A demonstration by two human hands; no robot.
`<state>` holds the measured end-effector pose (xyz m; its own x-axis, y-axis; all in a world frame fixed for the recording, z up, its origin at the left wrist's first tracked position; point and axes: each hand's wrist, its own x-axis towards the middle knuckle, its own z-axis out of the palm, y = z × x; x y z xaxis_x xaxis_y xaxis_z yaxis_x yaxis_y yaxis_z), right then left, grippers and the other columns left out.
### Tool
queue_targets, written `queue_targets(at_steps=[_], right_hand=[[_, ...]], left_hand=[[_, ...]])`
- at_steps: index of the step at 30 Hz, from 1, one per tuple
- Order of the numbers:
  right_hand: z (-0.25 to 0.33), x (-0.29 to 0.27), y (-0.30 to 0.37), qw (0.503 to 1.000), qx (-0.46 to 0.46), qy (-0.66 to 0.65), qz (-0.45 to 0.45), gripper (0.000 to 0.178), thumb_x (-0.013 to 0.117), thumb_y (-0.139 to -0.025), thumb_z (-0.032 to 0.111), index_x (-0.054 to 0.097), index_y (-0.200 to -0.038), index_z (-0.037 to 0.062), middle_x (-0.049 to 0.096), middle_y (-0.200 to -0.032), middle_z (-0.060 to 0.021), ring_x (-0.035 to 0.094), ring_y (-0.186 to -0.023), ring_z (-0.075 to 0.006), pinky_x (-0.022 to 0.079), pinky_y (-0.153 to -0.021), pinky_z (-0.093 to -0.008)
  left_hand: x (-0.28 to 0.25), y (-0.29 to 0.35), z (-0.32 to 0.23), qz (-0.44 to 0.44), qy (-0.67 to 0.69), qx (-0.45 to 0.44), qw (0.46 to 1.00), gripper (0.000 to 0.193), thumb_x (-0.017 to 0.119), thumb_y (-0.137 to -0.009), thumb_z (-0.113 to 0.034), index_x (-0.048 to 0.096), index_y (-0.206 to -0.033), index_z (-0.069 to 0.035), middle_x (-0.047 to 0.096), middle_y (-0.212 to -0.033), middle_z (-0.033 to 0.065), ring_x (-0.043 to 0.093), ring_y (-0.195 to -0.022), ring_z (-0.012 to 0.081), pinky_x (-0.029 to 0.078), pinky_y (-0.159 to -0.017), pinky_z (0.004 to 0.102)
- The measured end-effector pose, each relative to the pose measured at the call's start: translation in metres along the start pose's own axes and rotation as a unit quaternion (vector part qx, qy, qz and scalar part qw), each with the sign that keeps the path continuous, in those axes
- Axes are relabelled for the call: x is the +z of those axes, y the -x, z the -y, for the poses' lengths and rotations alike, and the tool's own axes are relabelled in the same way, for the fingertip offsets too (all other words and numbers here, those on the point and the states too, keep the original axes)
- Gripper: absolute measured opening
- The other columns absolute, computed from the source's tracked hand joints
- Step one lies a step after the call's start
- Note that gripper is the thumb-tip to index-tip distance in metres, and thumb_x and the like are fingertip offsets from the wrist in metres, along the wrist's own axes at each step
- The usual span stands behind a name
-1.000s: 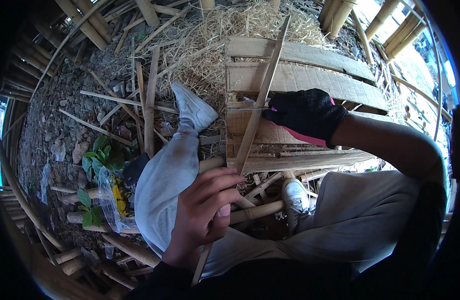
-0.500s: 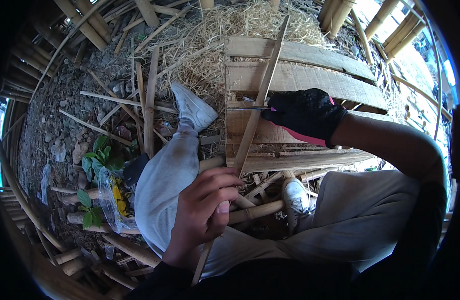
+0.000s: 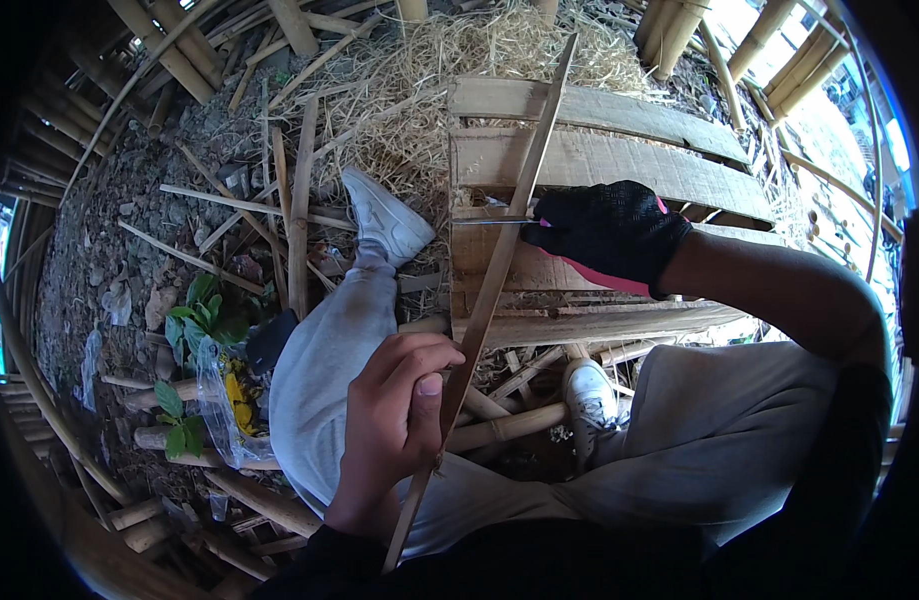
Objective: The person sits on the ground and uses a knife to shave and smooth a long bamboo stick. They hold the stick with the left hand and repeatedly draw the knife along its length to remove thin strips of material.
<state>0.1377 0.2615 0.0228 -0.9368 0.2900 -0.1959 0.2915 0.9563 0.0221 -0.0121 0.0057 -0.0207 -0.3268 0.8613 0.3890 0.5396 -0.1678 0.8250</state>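
Note:
A long split-bamboo strip (image 3: 524, 185) slants over a slatted wooden platform (image 3: 604, 155), its lower end coming back over my leg. My right hand (image 3: 609, 235), in a black and pink glove, is closed round a knife; its thin blade (image 3: 484, 220) points left across the strip, and the handle is hidden in the fist. My bare left hand (image 3: 394, 410) is beside the strip's left edge, fingers loosely bent and thumb lifted apart from them. Its fingertips come close to the strip's edge; whether any finger reaches underneath cannot be seen.
Straw shavings (image 3: 419, 85) cover the ground past the platform. Bamboo poles (image 3: 509, 428) lie between my feet. To the left are loose sticks (image 3: 299, 205), a leafy plant (image 3: 199, 310) and a clear plastic bag (image 3: 219, 400) with something yellow. Upright bamboo posts (image 3: 674, 35) stand behind.
My left hand has loosened from the strip and shifted slightly left, so more of the strip shows beside it. The strip and the gloved right hand with the knife have barely moved.

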Motion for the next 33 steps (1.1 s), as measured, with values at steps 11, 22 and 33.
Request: queue_targets(at_steps=[11, 22, 33], right_hand=[[0.006, -0.008, 0.000, 0.999, 0.029, -0.046, -0.002, 0.033, 0.051, -0.101, 0.037, 0.064, -0.114, 0.0102, 0.067, -0.110, -0.0123, 0.068, -0.096, -0.0316, 0.057, -0.079, -0.0430], [-0.002, 0.004, 0.000, 0.990, -0.049, -0.041, -0.122, 0.034, 0.058, -0.097, 0.043, 0.067, -0.106, 0.0116, 0.069, -0.093, -0.0125, 0.070, -0.084, -0.0301, 0.057, -0.071, -0.0425], [0.060, -0.003, 0.018, 0.984, -0.034, -0.163, -0.060, 0.042, 0.058, -0.094, 0.054, 0.069, -0.087, 0.0135, 0.070, -0.078, -0.0091, 0.070, -0.072, -0.0294, 0.054, -0.061, -0.0423]], left_hand=[[-0.003, 0.001, -0.005, 0.091, 0.247, -0.292, 0.920, 0.040, 0.037, -0.109, -0.032, 0.061, -0.112, 0.000, 0.068, -0.082, 0.0092, 0.068, -0.078, 0.0172, 0.052, -0.068, 0.0297], [0.007, 0.003, 0.019, 0.202, 0.548, -0.443, 0.681, 0.040, 0.030, -0.109, -0.045, 0.048, -0.104, -0.009, 0.051, -0.061, 0.0019, 0.054, -0.041, 0.0145, 0.041, -0.037, 0.0267], [0.034, 0.011, 0.025, 0.187, 0.755, -0.459, 0.430, 0.041, 0.028, -0.108, -0.047, 0.044, -0.088, -0.015, 0.041, -0.048, -0.0015, 0.038, -0.028, 0.0118, 0.030, -0.028, 0.0242]])
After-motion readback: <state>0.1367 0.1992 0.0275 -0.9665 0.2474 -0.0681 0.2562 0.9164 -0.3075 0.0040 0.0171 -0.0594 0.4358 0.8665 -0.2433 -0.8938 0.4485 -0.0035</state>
